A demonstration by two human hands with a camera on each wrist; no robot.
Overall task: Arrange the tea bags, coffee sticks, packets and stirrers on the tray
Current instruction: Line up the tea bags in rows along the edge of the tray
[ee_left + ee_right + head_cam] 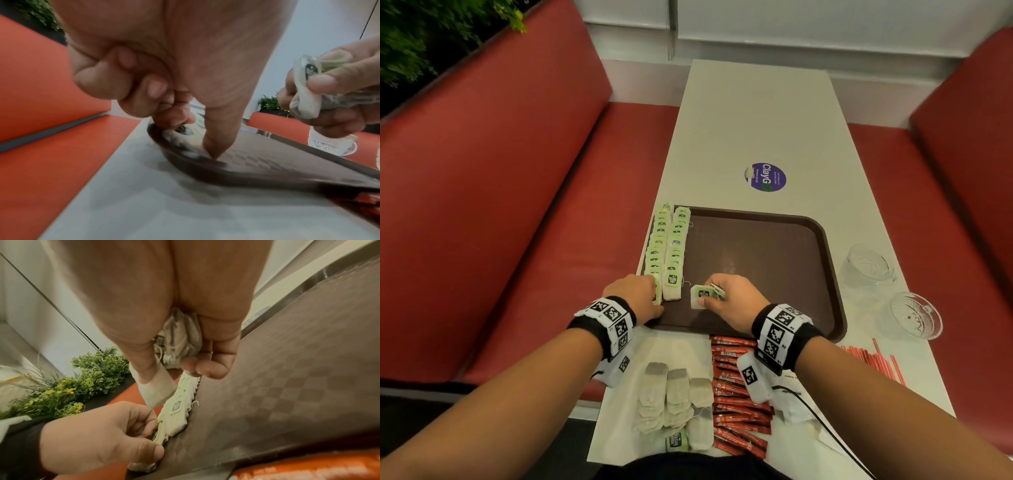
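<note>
Tea-bag laying is in hand: two rows of tea bags (669,248) are set along the left side of the brown tray (828,260). A bunch of tea bags (707,294) is gripped in the right hand (732,301); the near row end is pinched by the left hand (635,298). Next, a third row probably needs starting beside them.

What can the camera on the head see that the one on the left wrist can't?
Only the head view shows the red coffee sticks, the loose tea bags near the person, the stirrers and the purple sticker. Only the left wrist view shows the left hand from beneath, thumb tip on the brown tray. Both show the right hand gripping a bunch of tea bags.
</note>
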